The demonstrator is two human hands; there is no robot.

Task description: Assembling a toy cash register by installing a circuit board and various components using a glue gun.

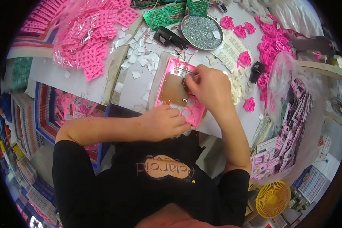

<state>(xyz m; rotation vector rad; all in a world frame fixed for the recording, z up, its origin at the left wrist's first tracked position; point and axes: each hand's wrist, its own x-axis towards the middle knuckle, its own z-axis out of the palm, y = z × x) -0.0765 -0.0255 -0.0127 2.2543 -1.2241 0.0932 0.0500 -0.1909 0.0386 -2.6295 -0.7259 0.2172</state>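
A pink plastic housing lies on the white worktable with a brown circuit board set in it and thin wires at its top. My left hand rests closed at the housing's near edge, fingers pressing its lower rim. My right hand is over the housing's right side, fingertips pinched at the board's upper right corner near the wires; what it pinches is hidden.
A round metal tin of small screws stands behind the housing. Green circuit boards, a bag of pink keypads, pink flower-shaped parts, white paper scraps and a yellow fan lie around.
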